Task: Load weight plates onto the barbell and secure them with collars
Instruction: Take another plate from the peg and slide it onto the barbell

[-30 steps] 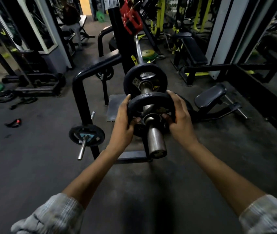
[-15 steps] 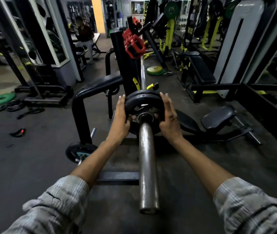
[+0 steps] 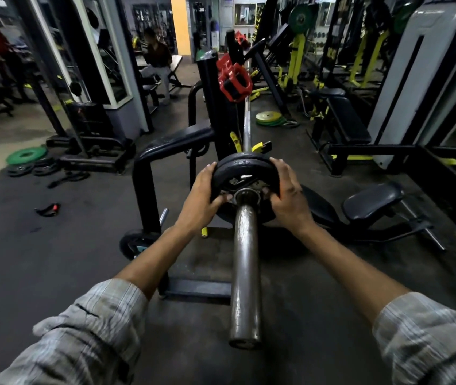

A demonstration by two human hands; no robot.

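Observation:
A steel barbell sleeve (image 3: pixel 245 273) runs from the lower centre away from me toward a black rack upright (image 3: pixel 213 107). A small black weight plate (image 3: pixel 243 169) sits far up the sleeve, pressed against a second black plate behind it. My left hand (image 3: pixel 202 201) grips the plate's left rim and my right hand (image 3: pixel 288 198) grips its right rim. Two red collars (image 3: pixel 233 79) hang on the rack above the bar.
A black plate (image 3: pixel 135 243) rests on a low peg of the rack at the left. Green and black plates (image 3: pixel 27 159) lie on the floor far left, yellow ones (image 3: pixel 270 118) beyond the bar. Benches (image 3: pixel 371 200) stand right. A person sits at the back.
The plate has slid from near the sleeve's tip all the way in against the inner plate, both hands moving with it. My view has risen and now shows most of the sleeve.

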